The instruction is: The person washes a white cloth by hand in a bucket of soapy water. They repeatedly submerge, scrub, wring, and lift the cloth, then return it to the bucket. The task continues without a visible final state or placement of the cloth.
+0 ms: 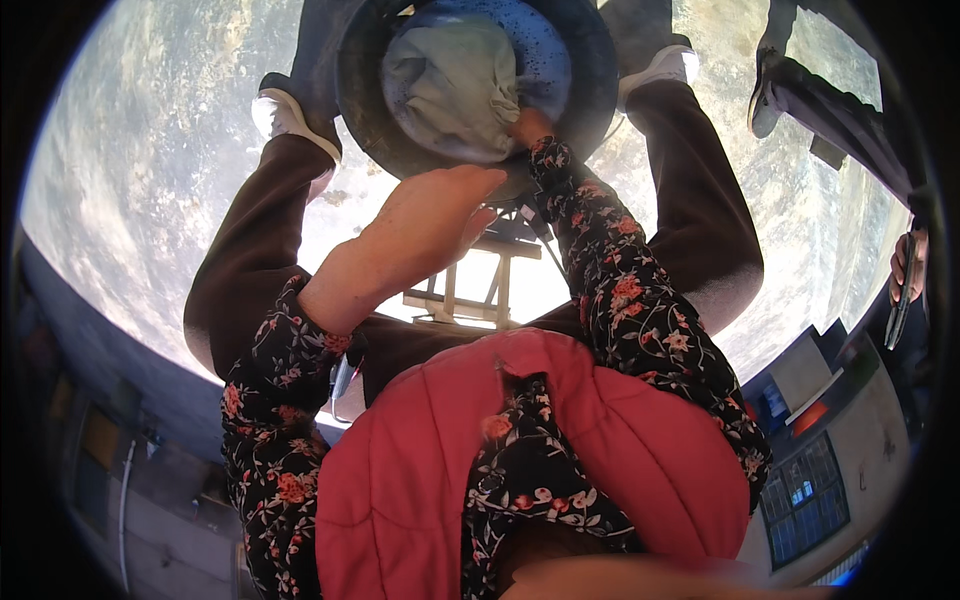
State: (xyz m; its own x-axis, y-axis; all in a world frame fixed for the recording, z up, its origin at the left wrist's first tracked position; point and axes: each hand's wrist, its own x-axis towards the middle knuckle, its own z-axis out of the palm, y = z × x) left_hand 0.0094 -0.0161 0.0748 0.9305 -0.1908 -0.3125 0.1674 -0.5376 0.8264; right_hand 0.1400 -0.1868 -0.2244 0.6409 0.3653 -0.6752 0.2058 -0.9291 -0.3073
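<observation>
A round dark basin (480, 169) stands between my feet, at the top of the head view. Inside it, bluish water (546, 45) with suds surrounds a bunched pale grey-green cloth (450, 75). My right hand (531, 127) reaches over the near rim and grips the gathered edge of the cloth; its fingertips are partly hidden. Above my lap, on the near side of the basin, my left hand (431, 217) is held in the air with nothing in it, its fingers extended side by side and its thumb a little apart from them.
A wooden frame (480, 279) stands below the basin between my legs, with a dark cable beside it. At the right edge another person stands, a hand (898, 266) holding a flat dark object. A barred window (806, 499) is in the wall at lower right.
</observation>
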